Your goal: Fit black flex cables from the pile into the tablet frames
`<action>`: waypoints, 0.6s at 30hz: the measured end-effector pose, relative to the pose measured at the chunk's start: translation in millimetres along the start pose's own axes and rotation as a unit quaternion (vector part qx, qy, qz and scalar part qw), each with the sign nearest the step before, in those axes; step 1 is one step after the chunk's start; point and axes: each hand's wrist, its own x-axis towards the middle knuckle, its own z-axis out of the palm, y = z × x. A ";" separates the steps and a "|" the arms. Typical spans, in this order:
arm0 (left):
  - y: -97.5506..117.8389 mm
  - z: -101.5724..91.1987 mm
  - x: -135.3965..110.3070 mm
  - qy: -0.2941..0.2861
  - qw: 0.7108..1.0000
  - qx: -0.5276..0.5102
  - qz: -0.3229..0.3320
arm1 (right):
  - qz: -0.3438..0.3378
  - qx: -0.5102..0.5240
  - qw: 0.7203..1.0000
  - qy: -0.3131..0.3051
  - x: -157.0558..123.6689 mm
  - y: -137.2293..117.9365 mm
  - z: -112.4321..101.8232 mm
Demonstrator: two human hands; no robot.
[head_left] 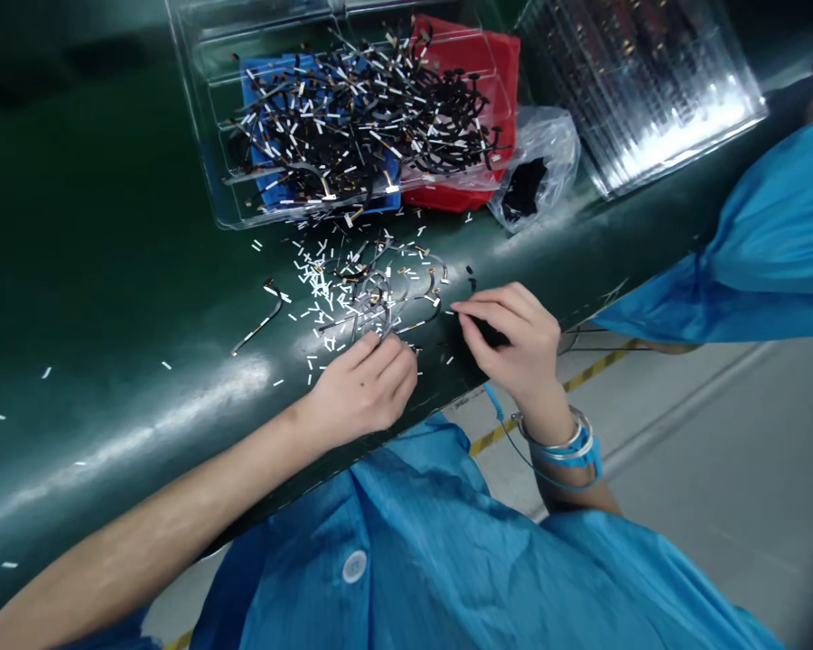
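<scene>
My left hand [369,384] is curled closed at the near side of a loose heap of thin flex cables [379,293]. Whatever lies in its fingers is hidden, though a small dark end [416,349] shows beside them. To the right, my right hand [521,338] is raised in a pinch, thumb and forefinger almost together. By those fingertips is a tiny white strip [449,313]; I cannot tell whether it is held. Many similar white strips [322,280] are scattered around the cables. One separate cable [257,327] lies left of the heap.
Behind the heap, a clear plastic tray [220,194] holds a tangle of cables [366,113] over blue and red sheets [505,68]. A clear bag [559,149] and ribbed plastic trays [670,117] are at the right. Another person's blue sleeve [779,235] reaches in beside the green table [108,271].
</scene>
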 end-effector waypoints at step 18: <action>-15.7 16.1 35.7 -0.072 0.996 0.023 -0.040 | 0.084 -0.017 0.996 0.039 -4.0 11.9 -3.7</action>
